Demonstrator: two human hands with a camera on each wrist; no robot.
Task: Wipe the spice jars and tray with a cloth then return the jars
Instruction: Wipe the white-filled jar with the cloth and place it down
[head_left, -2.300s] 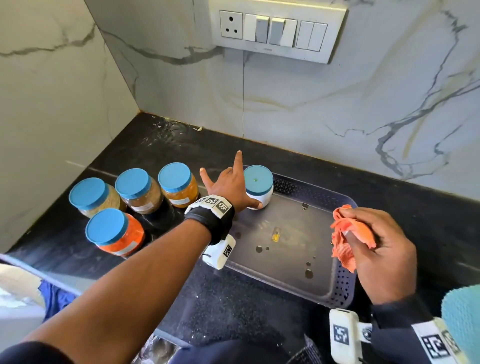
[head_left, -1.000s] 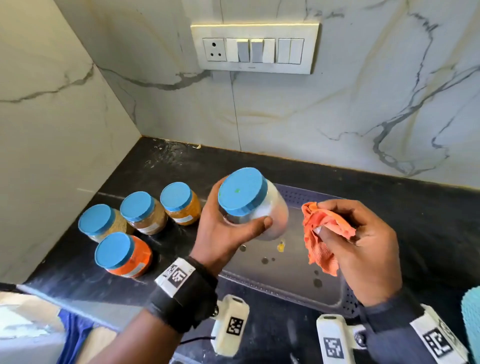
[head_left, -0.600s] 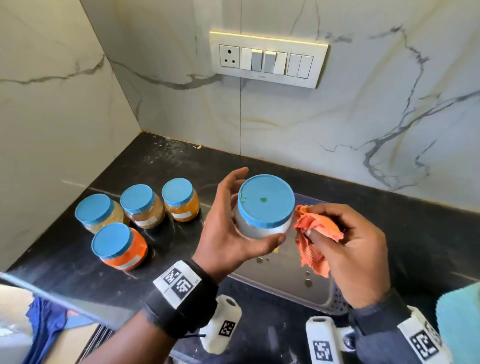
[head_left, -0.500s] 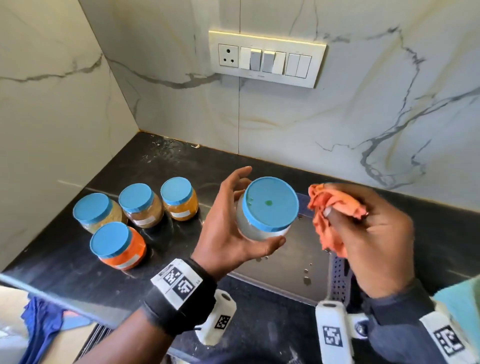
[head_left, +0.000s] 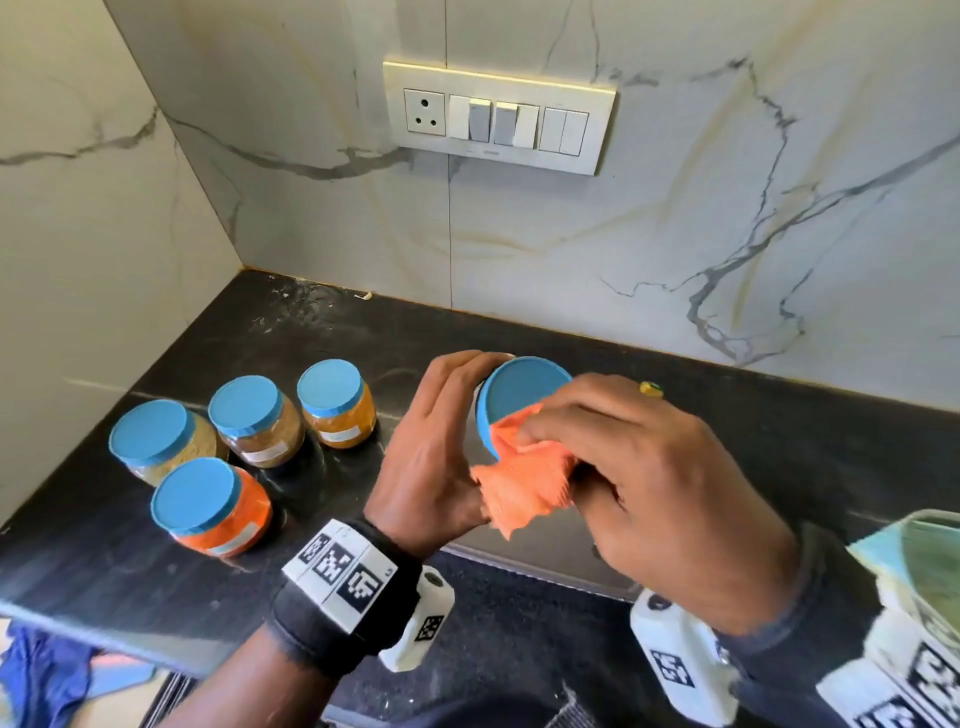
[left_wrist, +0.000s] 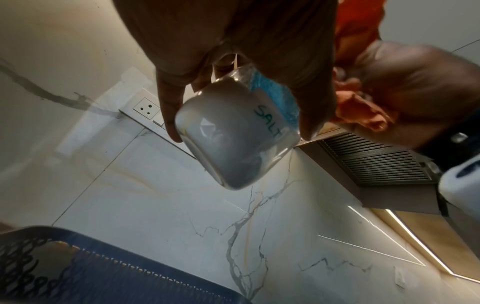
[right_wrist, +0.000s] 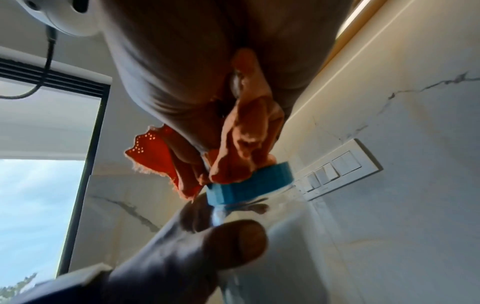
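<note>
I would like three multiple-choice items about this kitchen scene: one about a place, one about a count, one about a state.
1. Where are the four blue-lidded spice jars that nobody holds?
A. On the black countertop, left of the hands
B. Inside the tray
C. On a wall shelf

2. How many blue lids show in the head view?
A. Three
B. Five
C. Seven

3. What is the orange cloth doing?
A. Lying flat on the counter
B. Hanging from the switch panel
C. Pressed on the lid of the white jar marked SALT

Answers: 1 A, they stand grouped on the dark counter. 2 B, four standing plus one held. 3 C, the right hand holds it against the lid while the left hand grips the jar.
</note>
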